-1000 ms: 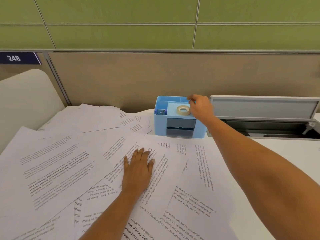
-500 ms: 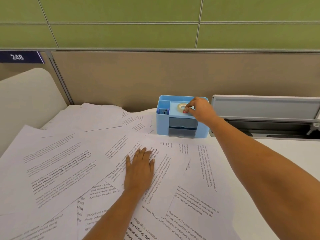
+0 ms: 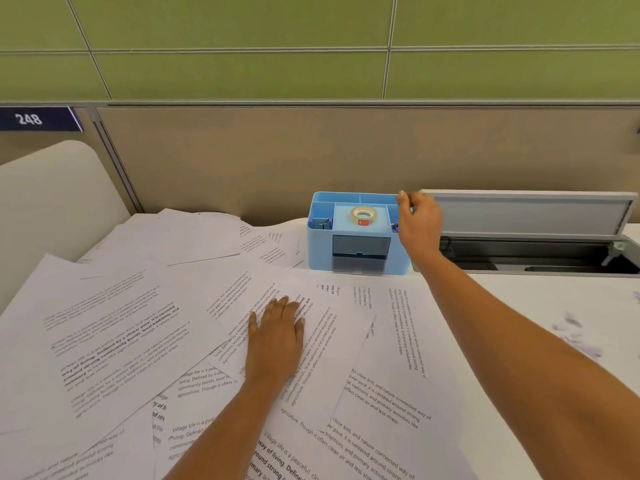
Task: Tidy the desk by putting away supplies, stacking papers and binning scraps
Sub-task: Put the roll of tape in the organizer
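Looking down, I see the tape roll [image 3: 363,215], a small beige ring with a red label, lying flat on the raised square platform of the boxy pale blue plastic organizer [image 3: 320,251], at one o'clock from the left hand [image 3: 277,337]. That hand rests palm down, fingers straight, on smooth overlapping sheets of printed white papers [image 3: 114,341]. The right hand [image 3: 419,220] hovers at the organizer's three o'clock rim with fingers curled under, and I cannot tell whether they grip anything; crumpled paper scraps [image 3: 575,336] lie on the white desk [image 3: 519,306] at three o'clock.
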### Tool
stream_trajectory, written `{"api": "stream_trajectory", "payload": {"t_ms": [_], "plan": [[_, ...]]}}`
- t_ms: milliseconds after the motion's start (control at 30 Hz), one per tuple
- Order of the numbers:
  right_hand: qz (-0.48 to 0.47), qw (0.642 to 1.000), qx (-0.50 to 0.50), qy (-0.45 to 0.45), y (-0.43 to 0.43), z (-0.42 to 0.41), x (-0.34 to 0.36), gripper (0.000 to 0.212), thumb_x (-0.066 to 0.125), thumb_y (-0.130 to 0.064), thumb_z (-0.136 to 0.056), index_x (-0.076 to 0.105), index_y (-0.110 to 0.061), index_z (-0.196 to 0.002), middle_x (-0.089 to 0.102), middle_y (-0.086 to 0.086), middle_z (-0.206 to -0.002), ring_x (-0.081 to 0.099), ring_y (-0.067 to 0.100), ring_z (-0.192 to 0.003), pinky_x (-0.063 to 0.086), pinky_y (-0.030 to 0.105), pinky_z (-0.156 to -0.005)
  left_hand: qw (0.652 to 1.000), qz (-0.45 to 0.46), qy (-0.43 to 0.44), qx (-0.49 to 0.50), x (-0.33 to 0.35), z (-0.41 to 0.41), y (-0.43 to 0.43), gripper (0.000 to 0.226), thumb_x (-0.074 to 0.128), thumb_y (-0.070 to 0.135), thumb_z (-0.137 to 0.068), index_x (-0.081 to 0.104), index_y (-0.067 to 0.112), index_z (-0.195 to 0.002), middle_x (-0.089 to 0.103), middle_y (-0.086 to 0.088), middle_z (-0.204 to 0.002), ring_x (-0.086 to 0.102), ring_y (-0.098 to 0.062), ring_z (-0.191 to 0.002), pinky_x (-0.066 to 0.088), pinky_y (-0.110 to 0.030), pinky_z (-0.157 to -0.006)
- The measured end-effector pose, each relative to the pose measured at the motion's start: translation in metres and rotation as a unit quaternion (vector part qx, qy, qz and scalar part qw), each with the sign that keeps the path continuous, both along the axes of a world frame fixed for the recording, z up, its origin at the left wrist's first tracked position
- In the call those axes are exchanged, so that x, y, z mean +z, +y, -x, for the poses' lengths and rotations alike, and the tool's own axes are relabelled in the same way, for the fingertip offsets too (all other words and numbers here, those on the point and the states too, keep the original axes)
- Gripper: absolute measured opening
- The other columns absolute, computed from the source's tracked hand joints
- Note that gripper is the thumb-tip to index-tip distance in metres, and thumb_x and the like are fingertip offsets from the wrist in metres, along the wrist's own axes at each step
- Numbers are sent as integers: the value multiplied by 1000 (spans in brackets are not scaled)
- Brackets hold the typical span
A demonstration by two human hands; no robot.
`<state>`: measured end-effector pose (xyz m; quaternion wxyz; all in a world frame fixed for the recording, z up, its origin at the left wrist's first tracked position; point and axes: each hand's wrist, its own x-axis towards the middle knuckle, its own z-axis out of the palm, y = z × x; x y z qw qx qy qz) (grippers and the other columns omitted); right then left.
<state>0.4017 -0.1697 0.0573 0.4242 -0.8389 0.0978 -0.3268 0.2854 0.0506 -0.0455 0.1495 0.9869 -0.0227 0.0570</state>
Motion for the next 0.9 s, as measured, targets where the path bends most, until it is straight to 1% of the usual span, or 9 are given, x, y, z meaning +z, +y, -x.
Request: {"api": "stream_trajectory", "payload": {"t_ms": [33,200,300,367,533,633,700,800,900], "plan": [[-7,1000,2,12,0,9,-5,36,40,-29,-99,64,-2,-98,53,5,-88,47,12,-87,33,12,-57,1000,3,0,0,0,0,0,44,23,32,-101,26,24,-144,22,6,-154,14,-10,-144,6,-41,-117],[-6,995,44,94,9,68,-49,28,50,-26,-95,66,-3,-99,63,11,-105,52,16,-91,36,16,-63,999,39,2,3,6,2,1,41,29,30,-101,34,24,-141,27,5,-152,19,-10,-142,6,-38,-117],[41,980,98,166,19,107,-75,22,54,-22,-93,68,-6,-99,63,10,-106,53,24,-103,36,23,-77,998,63,7,18,12,10,4,40,33,29,-100,38,22,-139,29,3,-151,21,-10,-141,6,-40,-117],[76,968,132,198,29,135,-83,21,54,-21,-92,69,-9,-102,62,7,-106,51,21,-104,32,21,-79,997,67,13,19,16,20,4,41,34,30,-100,37,22,-140,27,3,-152,20,-11,-142,5,-42,-117],[128,948,214,199,63,200,-83,20,54,-26,-91,69,-16,-101,59,-2,-109,48,15,-106,36,23,-87,999,43,29,5,21,67,6,44,32,34,-100,30,24,-143,21,4,-154,14,-11,-143,5,-44,-117],[177,929,241,217,79,235,-80,23,51,-34,-91,66,-24,-107,53,-7,-121,44,12,-115,35,28,-94,999,37,21,13,20,101,12,45,32,35,-100,29,25,-143,20,5,-154,12,-10,-144,4,-44,-116],[210,908,261,250,86,259,-81,33,47,-42,-91,59,-28,-119,43,-7,-136,35,12,-128,29,31,-105,999,32,21,24,18,121,18,46,32,37,-99,28,26,-143,19,5,-154,11,-10,-144,4,-43,-117],[292,862,275,310,94,284,-86,66,29,-66,-82,39,-32,-137,21,-5,-152,15,12,-141,13,39,-114,998,30,40,49,16,148,27,51,35,41,-98,25,26,-145,16,4,-156,9,-11,-144,3,-44,-116],[304,855,274,319,95,293,-91,88,11,-74,-67,26,-32,-144,11,-5,-156,6,11,-144,3,43,-116,993,43,77,80,16,168,34,59,38,46,-95,20,25,-147,9,1,-157,5,-15,-145,2,-47,-116]]}}
